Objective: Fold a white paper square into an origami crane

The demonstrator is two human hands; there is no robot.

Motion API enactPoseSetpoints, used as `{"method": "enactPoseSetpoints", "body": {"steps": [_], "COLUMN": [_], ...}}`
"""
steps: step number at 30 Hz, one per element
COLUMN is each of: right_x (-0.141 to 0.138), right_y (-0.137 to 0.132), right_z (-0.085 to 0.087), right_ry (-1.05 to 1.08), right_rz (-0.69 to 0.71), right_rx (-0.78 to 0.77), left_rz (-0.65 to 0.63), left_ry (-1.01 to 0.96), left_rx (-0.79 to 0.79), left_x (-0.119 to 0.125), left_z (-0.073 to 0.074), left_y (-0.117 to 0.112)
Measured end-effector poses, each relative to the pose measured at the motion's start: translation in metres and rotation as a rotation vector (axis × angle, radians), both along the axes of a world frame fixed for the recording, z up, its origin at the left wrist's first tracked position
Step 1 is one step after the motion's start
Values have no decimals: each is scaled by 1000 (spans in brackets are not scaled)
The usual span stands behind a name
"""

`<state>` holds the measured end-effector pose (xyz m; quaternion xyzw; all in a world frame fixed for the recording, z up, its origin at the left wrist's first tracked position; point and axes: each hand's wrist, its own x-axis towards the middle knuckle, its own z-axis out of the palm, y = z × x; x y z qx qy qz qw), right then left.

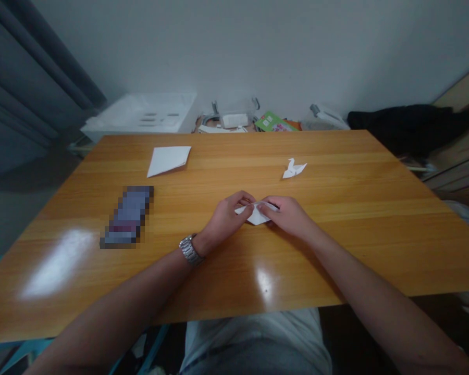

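Between my two hands, just above or on the wooden table, is a small folded piece of white paper (257,216) with a point toward me. My left hand (230,212), with a metal watch (190,250) on its wrist, pinches the paper's left side, thumb on top. On the right side, my right hand (287,214) grips the same paper, its thumb near the middle crease. The fingers under the paper are mostly hidden. Beyond my right hand a white origami bird (294,169) stands on the table.
A stack of white paper (169,160) lies at the table's far left. Nearer me on the left is a pixelated, phone-like object (128,216). Behind the wooden table (359,208) are a white tray (140,114), a green booklet (274,122) and dark cloth (410,125).
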<state>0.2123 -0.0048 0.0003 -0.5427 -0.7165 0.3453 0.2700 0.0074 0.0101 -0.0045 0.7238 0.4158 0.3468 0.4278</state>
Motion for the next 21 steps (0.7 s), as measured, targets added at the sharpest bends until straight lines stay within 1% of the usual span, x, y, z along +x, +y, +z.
{"method": "enactPoseSetpoints", "body": {"steps": [6, 10, 16, 21], "right_x": [-2, -2, -2, 0], "right_y": [-1, -1, -2, -2], "right_z": [-2, 0, 4, 5], "right_ry": [72, 66, 23, 107], "right_rz": [-18, -20, -24, -28], "right_rx": [-61, -55, -6, -29], "left_rz": [31, 29, 3, 8], "left_ry": [38, 42, 16, -16], "left_rx": [16, 39, 65, 100], "left_x": [0, 0, -1, -2], "left_z": [3, 4, -1, -1], "left_y": [0, 0, 0, 0]}}
